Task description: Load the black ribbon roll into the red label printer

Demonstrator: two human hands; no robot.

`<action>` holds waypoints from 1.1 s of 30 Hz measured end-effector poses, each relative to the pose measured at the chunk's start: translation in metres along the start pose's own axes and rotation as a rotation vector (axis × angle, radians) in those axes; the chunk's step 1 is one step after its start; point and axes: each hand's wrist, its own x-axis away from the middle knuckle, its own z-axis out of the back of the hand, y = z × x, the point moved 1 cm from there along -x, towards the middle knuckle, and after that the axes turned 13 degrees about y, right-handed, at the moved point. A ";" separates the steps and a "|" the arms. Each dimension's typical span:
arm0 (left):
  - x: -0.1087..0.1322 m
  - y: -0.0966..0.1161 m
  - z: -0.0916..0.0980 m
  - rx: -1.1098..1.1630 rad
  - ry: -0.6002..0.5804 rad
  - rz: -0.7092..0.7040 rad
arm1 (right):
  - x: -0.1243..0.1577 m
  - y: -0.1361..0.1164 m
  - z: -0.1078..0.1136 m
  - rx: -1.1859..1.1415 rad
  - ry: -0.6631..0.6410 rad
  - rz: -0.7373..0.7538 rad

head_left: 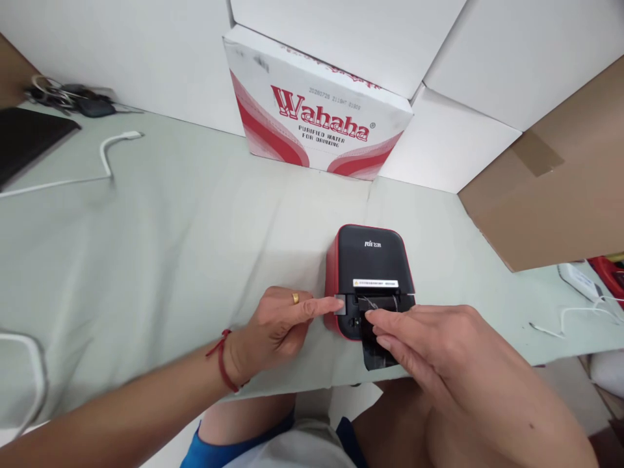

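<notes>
A small label printer (373, 263) with a black top and red sides stands near the front edge of the covered table. My left hand (287, 318) has its index finger stretched onto the grey latch (340, 305) at the printer's left front corner; the other fingers are curled with nothing in them. From the printer's front slot hangs a glossy black strip (373, 359), with pale marks near its top. My right hand (433, 344) has its fingers closed together on that strip, and the palm covers the printer's right front corner. Its far fingers are hidden.
Behind the printer a white Wahaha water carton (322, 110) leans against stacked white boxes. A brown carton (560, 169) stands at the right. On the left lie keys (73, 97), a black flat object (32, 143) and a white cable (104, 156).
</notes>
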 end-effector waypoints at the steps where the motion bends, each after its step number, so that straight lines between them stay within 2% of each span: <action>1: 0.001 -0.001 0.000 -0.005 0.004 -0.009 | -0.002 0.001 0.000 -0.003 0.002 0.001; 5: 0.004 -0.003 -0.002 -0.006 0.011 -0.026 | -0.019 0.011 -0.009 0.023 -0.027 -0.099; 9: 0.005 -0.003 -0.004 -0.002 0.006 -0.039 | -0.046 0.025 -0.027 0.136 0.017 -0.265; 11: 0.005 -0.003 -0.005 -0.005 -0.011 -0.041 | -0.058 0.030 -0.035 0.160 0.004 -0.260; 14: 0.003 -0.002 -0.005 -0.006 -0.024 -0.060 | -0.069 0.035 -0.041 0.166 -0.107 -0.228; 17: 0.002 -0.001 -0.005 -0.007 -0.017 -0.072 | -0.076 0.038 -0.041 0.227 -0.184 -0.256; 22: 0.003 -0.002 -0.004 -0.007 -0.030 -0.074 | -0.081 0.040 -0.046 0.261 -0.162 -0.268; 25: 0.003 -0.002 -0.003 -0.022 -0.036 -0.076 | -0.073 0.039 -0.041 0.168 -0.096 -0.280; 29: 0.003 -0.002 -0.003 -0.031 -0.037 -0.078 | -0.034 0.044 -0.004 -0.090 0.129 -0.233; 31: 0.003 -0.002 -0.003 -0.031 -0.032 -0.077 | -0.006 0.059 0.020 -0.140 0.215 -0.254; 33: 0.003 -0.002 -0.004 -0.037 -0.032 -0.070 | 0.019 0.084 0.034 -0.079 0.210 -0.347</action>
